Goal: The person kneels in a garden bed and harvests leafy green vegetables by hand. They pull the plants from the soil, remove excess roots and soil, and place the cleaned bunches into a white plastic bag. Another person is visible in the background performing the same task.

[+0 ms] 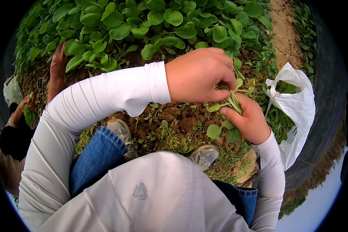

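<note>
My right hand point(249, 119) holds a small bunch of leafy green seedlings point(233, 102), its thumb pressed across their pale stems. Broad leaves hang below that hand. From the left, my left hand point(201, 75) reaches across, palm down, with thumb and index finger pinching the stem ends of the bunch. The exact bits between those fingertips are partly hidden. Just right of my right hand stands a white plastic bag point(303, 101), its mouth open and leafy greens point(279, 121) inside.
A dense bed of leafy plants point(156, 17) grows ahead. Clumped brown soil point(177, 119) with small sprouts lies between my shoes point(204, 156). At left, a co-worker's hand point(59, 61) reaches into the leaves; another hand point(26, 105) holds greens near a pale bag point(14, 90). Dark netting point(327, 116) borders the right.
</note>
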Motion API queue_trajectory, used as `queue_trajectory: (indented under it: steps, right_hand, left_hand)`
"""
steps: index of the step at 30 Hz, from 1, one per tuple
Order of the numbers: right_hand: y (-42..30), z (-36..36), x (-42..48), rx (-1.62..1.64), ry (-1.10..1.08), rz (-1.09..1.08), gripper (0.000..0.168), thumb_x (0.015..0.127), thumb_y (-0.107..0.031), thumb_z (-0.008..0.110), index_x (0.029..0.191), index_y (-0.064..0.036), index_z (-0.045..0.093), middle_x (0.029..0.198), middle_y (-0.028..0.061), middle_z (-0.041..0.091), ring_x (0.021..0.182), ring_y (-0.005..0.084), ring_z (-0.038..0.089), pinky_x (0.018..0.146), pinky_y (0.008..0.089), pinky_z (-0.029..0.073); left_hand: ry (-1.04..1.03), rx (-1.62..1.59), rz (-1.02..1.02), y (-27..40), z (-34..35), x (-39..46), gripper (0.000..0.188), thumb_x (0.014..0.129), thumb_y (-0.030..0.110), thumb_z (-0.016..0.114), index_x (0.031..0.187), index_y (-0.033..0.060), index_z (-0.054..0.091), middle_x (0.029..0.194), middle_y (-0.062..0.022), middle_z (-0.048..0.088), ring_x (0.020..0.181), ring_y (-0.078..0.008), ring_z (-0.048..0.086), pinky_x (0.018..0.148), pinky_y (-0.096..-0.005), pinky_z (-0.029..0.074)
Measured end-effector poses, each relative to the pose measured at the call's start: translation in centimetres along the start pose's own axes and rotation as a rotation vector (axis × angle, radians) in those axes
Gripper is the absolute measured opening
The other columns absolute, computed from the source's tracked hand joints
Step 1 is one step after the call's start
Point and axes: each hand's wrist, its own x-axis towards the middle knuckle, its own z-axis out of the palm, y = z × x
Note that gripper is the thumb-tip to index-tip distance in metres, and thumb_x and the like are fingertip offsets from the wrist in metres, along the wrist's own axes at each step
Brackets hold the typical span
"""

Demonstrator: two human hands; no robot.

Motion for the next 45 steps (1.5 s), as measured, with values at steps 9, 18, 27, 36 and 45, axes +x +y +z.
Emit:
queue_trajectory:
  steps: [9, 18, 27, 36, 45]
  right_hand:
    - [-0.1, -0.5, 0.2, -0.030, 0.067, 0.027, 0.030, 0.076, -0.023, 0.066, 0.093, -0.001, 0.057, 0.078, 0.0128, 0.058, 0.069, 0.0235, 0.055, 0.065, 0.0325, 0.044]
    - [-0.7, -0.7, 0.2, 0.339, 0.030, 0.107, 0.040, 0.076, -0.023, 0.068, 0.105, 0.000, 0.054, 0.089, 0.0031, 0.059, 0.079, 0.0097, 0.053, 0.072, 0.0258, 0.044]
    - [-0.2, 0.2, -0.3, 0.706, 0.074, 0.110, 0.031, 0.090, -0.022, 0.051, 0.112, 0.001, 0.050, 0.101, 0.0008, 0.055, 0.091, 0.0063, 0.047, 0.082, 0.0214, 0.038]
    - [-0.7, 1.1, 0.2, 0.682, 0.102, 0.085, 0.028, 0.091, -0.021, 0.049, 0.109, 0.001, 0.051, 0.095, 0.0001, 0.055, 0.085, 0.0053, 0.047, 0.078, 0.0204, 0.038]
    - [-1.4, 2.3, 0.2, 0.888, 0.172, 0.144, 0.025, 0.092, -0.020, 0.047, 0.107, 0.001, 0.051, 0.088, -0.0017, 0.055, 0.078, 0.0029, 0.046, 0.071, 0.0189, 0.038]
  left_hand:
    - [0.047, -0.030, -0.046, 0.1, -0.1, 0.0, 0.008, 0.068, 0.008, 0.066, 0.075, 0.0069, 0.063, 0.073, -0.0044, 0.056, 0.073, -0.0213, 0.052, 0.064, -0.0314, 0.044]
    - [0.066, 0.065, 0.063, 0.1, 0.2, -0.3, 0.014, 0.065, 0.007, 0.068, 0.076, 0.0092, 0.061, 0.082, -0.0041, 0.053, 0.077, -0.0228, 0.051, 0.068, -0.0322, 0.043]
    - [0.110, 0.218, 0.172, 0.5, 0.1, -0.7, 0.015, 0.063, 0.005, 0.066, 0.073, 0.0080, 0.055, 0.079, -0.0044, 0.049, 0.073, -0.0234, 0.049, 0.062, -0.0337, 0.041]
    - [0.233, 0.006, -0.103, 0.9, 1.3, -0.9, 0.011, 0.061, 0.002, 0.061, 0.067, 0.0045, 0.051, 0.067, -0.0047, 0.047, 0.062, -0.0199, 0.048, 0.054, -0.0288, 0.039]
    - [0.227, 0.070, -0.134, 0.3, 1.3, -0.9, 0.009, 0.064, 0.004, 0.061, 0.067, 0.0019, 0.053, 0.065, -0.0059, 0.048, 0.058, -0.0163, 0.048, 0.053, -0.0257, 0.040]
